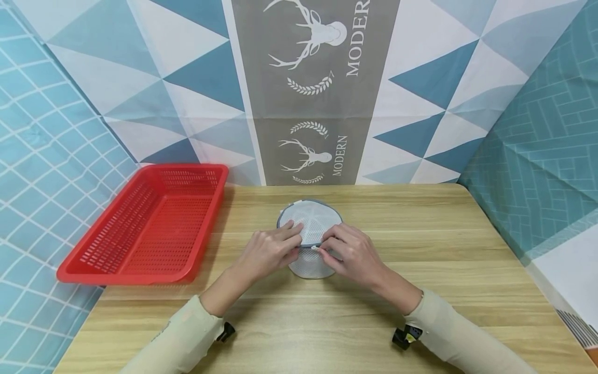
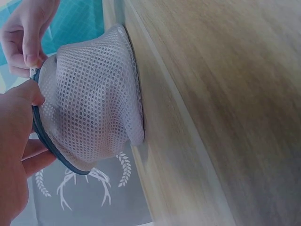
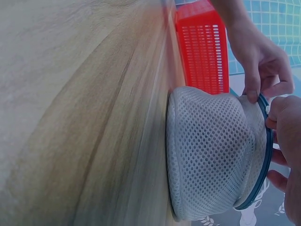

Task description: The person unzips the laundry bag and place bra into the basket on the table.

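A round white mesh laundry bag [image 1: 312, 264] with a dark blue zippered rim stands on the wooden table, its mesh side wall [image 2: 94, 94] bulging slightly. My left hand [image 1: 275, 244] grips the rim at its near left, thumb on the near side, other fingers over the top. At the near edge of the rim, my right hand [image 1: 352, 254] pinches the small white zipper pull [image 1: 315, 248] between thumb and index finger. In the right wrist view both hands meet close together at the rim, the left hand [image 3: 263, 56] beside the right. The bag's inside is hidden.
A red perforated plastic basket [image 1: 187, 254] stands at the left of the wooden table [image 1: 420, 249]. Patterned cloth wall coverings [image 1: 420, 104] rise behind the table and along both sides.
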Demonstrator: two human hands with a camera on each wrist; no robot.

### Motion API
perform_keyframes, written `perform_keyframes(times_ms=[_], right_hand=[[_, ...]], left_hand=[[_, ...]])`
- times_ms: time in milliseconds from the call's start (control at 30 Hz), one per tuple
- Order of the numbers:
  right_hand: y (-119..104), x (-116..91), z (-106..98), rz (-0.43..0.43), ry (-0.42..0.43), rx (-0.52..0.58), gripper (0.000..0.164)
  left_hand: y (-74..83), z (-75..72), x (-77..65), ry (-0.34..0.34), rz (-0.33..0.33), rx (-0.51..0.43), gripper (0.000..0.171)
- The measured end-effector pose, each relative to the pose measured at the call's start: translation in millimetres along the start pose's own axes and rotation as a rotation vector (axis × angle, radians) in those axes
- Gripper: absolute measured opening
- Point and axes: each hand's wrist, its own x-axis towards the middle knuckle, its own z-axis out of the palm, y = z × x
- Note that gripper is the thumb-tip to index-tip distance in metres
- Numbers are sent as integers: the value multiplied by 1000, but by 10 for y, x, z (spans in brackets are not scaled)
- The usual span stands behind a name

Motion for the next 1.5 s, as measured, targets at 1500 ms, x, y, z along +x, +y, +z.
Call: perform_keyframes(times_ms=[1500], right_hand=[[24, -12, 23, -7, 26, 20, 13]], left_hand=[[12, -16, 5, -13, 10, 4, 28]])
